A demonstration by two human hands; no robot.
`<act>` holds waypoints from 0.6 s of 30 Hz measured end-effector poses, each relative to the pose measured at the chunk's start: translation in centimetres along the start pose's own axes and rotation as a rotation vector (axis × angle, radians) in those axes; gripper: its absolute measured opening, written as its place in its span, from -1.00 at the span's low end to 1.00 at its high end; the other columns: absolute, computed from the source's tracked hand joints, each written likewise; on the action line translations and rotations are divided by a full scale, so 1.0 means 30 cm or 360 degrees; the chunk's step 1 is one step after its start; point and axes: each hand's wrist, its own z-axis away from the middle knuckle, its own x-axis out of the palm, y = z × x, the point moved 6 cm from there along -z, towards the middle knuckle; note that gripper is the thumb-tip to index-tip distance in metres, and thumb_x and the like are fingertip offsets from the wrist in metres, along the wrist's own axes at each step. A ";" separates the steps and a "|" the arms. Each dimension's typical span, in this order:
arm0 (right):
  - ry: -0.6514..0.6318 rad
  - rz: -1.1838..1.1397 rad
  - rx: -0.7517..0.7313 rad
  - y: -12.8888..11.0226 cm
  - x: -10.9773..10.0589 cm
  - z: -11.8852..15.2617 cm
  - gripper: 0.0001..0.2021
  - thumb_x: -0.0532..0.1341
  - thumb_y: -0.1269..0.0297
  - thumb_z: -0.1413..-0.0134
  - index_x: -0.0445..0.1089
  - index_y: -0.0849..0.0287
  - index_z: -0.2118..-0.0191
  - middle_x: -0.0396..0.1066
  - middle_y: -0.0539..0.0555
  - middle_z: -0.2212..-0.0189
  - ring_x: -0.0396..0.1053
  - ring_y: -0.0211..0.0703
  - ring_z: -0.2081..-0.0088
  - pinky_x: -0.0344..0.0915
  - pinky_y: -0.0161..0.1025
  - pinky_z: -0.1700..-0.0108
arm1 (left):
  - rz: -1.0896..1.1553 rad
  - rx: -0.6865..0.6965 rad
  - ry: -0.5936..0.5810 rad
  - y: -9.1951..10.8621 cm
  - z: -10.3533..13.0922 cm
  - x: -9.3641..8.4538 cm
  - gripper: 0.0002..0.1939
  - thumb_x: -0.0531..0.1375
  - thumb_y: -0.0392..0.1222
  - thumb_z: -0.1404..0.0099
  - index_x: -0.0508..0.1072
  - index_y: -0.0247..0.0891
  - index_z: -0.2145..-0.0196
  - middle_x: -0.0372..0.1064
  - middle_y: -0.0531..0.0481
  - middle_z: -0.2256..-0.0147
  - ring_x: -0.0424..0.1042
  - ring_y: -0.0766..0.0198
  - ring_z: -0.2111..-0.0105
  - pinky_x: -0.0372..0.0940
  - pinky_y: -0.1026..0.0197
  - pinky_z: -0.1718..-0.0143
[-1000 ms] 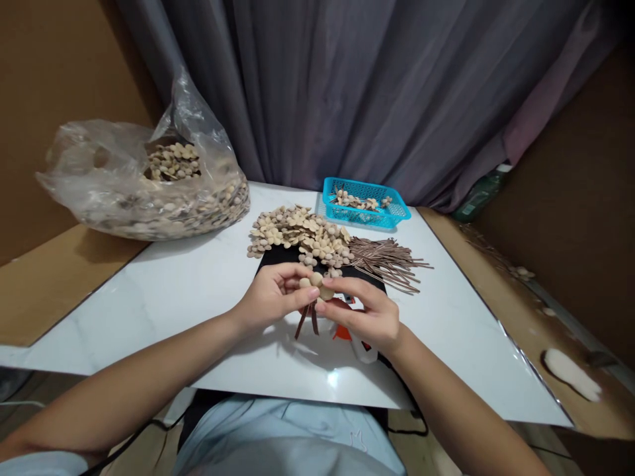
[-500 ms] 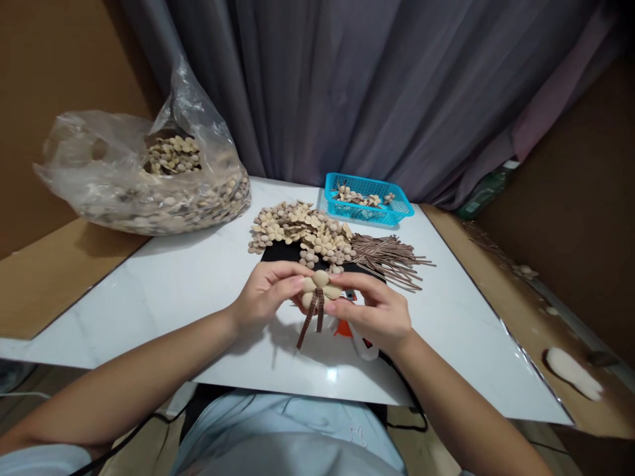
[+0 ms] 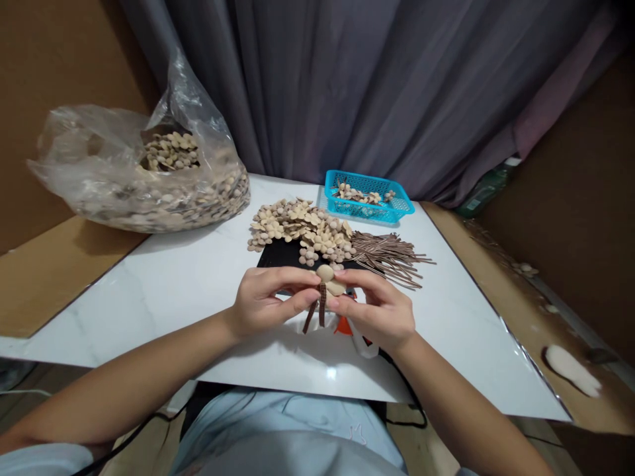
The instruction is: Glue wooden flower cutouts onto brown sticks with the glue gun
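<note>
Between my two hands, above the table's near part, is a beige fabric flower (image 3: 335, 288) with rounded petals. A brown checked ribbon (image 3: 322, 305) hangs from its middle in two tails. My left hand (image 3: 272, 297) pinches the flower's left side, thumb and forefinger at the ribbon's top. My right hand (image 3: 378, 309) grips the right petals between thumb and fingers. Below my right hand lies a white and orange glue gun (image 3: 364, 342), partly covered by the hand. Just beyond my hands, a heap of similar beige flowers (image 3: 302, 225) rests partly on a black mat (image 3: 278, 254).
A bundle of brown ribbon strips (image 3: 391, 258) lies right of the heap. Behind it stands a blue basket (image 3: 370, 210) holding flowers with ribbons. A large clear plastic bag (image 3: 163, 205) full of flowers sits at the left. A black cable (image 3: 404, 380) runs off the table's front edge.
My left fingers have moved slightly right over the flower and now cover its left petals and part of the ribbon. The flower has turned a little, and its tails hang closer together.
</note>
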 end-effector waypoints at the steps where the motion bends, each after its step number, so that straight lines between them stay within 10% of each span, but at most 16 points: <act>1: 0.0006 0.0006 -0.0009 -0.002 -0.001 -0.001 -0.64 0.39 0.30 0.08 0.47 -0.10 0.09 0.54 -0.01 0.22 0.50 -0.07 0.22 0.48 -0.10 0.14 | -0.0071 0.0032 -0.0019 0.006 -0.002 0.000 -0.88 0.35 -0.27 -0.05 0.57 -0.17 0.38 0.56 -0.02 0.44 0.48 0.30 0.56 0.41 0.28 0.48; 11: 0.0002 -0.0009 -0.0130 -0.026 -0.003 -0.008 -0.56 0.39 0.38 0.06 0.43 -0.17 0.04 0.53 -0.05 0.21 0.50 -0.11 0.23 0.47 -0.15 0.15 | -0.0249 0.0066 -0.0085 0.008 -0.008 -0.001 -0.89 0.34 -0.09 -0.08 0.58 -0.15 0.46 0.56 -0.03 0.49 0.48 0.27 0.58 0.41 0.27 0.54; 18: -0.0032 -0.0069 -0.0136 -0.024 0.002 -0.010 -0.47 0.39 0.44 0.07 0.39 -0.27 0.00 0.51 -0.10 0.18 0.49 -0.18 0.20 0.45 -0.20 0.11 | -0.0157 0.0282 0.0031 0.035 -0.004 0.003 -0.78 0.36 -0.31 -0.07 0.56 -0.12 0.28 0.58 0.02 0.41 0.48 0.35 0.57 0.39 0.37 0.54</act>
